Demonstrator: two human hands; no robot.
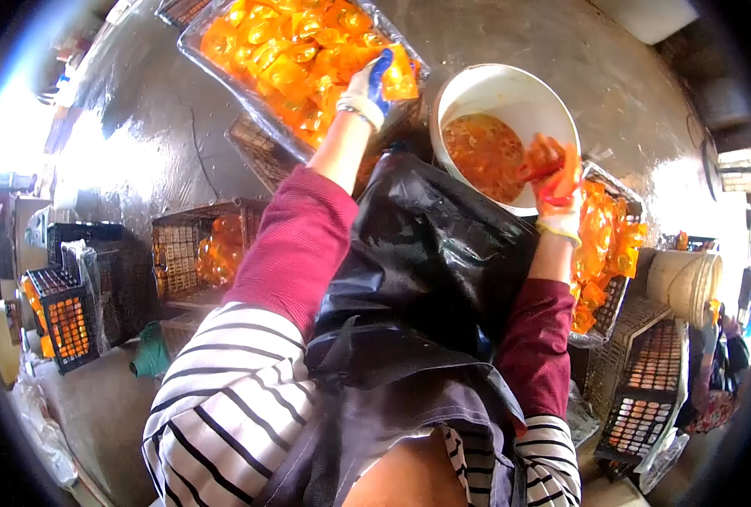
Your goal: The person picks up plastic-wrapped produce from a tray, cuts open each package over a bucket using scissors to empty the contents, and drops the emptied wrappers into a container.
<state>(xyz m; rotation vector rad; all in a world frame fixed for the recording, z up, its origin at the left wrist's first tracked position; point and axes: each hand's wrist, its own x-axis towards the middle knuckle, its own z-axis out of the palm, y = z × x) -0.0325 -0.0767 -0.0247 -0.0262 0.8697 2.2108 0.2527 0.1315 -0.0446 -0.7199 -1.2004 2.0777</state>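
My left hand, in a blue and white glove, is closed on a shiny orange packet-like piece. It is over the right edge of a plastic-lined crate heaped with similar glossy orange pieces. My right hand, in a glove stained orange-red, is at the right inner side of a white bucket. Its fingers are curled; what they hold, if anything, I cannot make out. Chunky orange-red mixture lies in the bucket.
Beside my right forearm stands another lined crate of orange pieces. A dark crate with an orange bag is at left. More stacked crates and a pale bucket are at right. A black apron covers my lap. The floor looks wet.
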